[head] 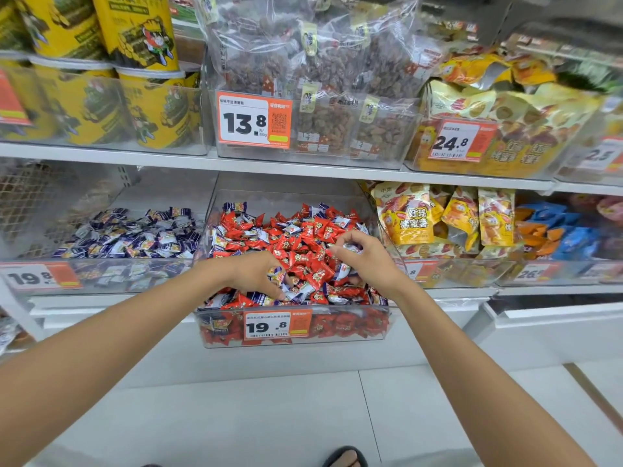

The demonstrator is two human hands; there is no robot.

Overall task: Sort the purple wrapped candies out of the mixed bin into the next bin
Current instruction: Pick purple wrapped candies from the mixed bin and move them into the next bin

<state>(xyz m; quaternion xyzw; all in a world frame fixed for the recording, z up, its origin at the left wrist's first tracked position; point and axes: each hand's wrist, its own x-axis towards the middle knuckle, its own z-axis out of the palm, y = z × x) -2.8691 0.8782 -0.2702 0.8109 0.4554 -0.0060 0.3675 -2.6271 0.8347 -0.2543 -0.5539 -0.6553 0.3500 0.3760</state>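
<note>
Since purple wrapped candies (233, 207) lie scattered through the mixed bin (337, 336), some are held in the curled left hand (259, 272), another seemingly pinched by the right hand (367, 261), for the next bin (101, 279) at 9 o'clock.

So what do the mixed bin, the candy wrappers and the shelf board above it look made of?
The mixed bin: clear, glossy rigid plastic, probably acrylic; candies show through its front wall. The candy wrappers: thin shiny plastic film, judging by crinkles and crimped ends. The shelf board: smooth matte white, likely painted metal, though that is uncertain.
</note>
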